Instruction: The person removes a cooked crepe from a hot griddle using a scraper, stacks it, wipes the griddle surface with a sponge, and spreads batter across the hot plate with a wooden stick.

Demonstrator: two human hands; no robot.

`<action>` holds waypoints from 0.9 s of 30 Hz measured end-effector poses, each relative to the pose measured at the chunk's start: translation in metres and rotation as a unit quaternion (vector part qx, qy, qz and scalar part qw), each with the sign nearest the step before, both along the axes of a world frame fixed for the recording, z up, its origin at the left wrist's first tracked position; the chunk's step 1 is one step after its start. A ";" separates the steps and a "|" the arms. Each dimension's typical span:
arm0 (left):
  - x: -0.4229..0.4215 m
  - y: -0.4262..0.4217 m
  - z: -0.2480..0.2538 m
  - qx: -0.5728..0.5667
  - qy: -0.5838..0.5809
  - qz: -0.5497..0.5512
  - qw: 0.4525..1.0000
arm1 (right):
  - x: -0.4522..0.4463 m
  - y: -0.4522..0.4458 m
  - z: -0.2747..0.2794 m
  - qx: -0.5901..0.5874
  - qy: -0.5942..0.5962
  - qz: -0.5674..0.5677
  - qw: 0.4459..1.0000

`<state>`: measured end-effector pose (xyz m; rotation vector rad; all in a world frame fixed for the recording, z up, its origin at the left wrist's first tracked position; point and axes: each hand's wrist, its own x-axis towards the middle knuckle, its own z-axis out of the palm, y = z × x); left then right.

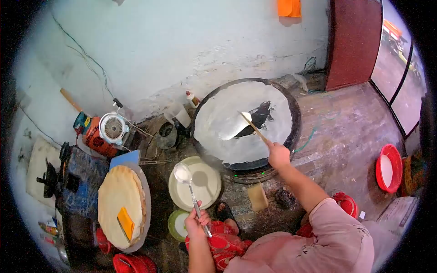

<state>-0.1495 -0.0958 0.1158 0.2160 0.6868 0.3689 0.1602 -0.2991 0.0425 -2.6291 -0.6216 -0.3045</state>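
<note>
My right hand (278, 155) is closed around the handle of a wooden batter spreader (257, 129). Its far end reaches the middle of a large round griddle (295, 129). Pale batter (223, 107) coats most of the griddle, and a dark bare patch (260, 116) shows beside the spreader's tip. My left hand (197, 224) grips a metal ladle (195, 204). The ladle's bowl, whitish with batter, is above a wide bucket (173, 193) of pale batter. Closer to me, a smaller green-rimmed bowl (172, 227) holds something white, partly hidden by my left hand.
Left of the bucket lies a stack of flat pancakes (116, 191) with an orange-yellow object (126, 224) on top. A blower (114, 128), plastic jug (178, 114) and bottle (192, 99) stand near the wall. A tan pad (258, 197) lies before the griddle; a red basin (396, 157) sits far right.
</note>
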 end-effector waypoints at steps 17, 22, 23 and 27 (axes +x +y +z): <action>0.005 -0.002 0.000 0.028 0.012 0.017 0.999 | 0.007 -0.033 -0.014 -0.042 -0.030 0.047 0.998; 0.005 -0.002 0.004 0.013 0.013 0.006 1.000 | 0.039 -0.059 -0.004 -0.037 -0.050 -0.056 0.997; 0.008 -0.005 0.006 0.017 0.032 0.014 0.999 | 0.031 -0.057 -0.002 0.008 0.013 -0.075 0.997; 0.010 -0.003 0.002 0.002 0.024 0.026 0.999 | -0.007 -0.053 -0.011 0.013 0.005 0.028 1.000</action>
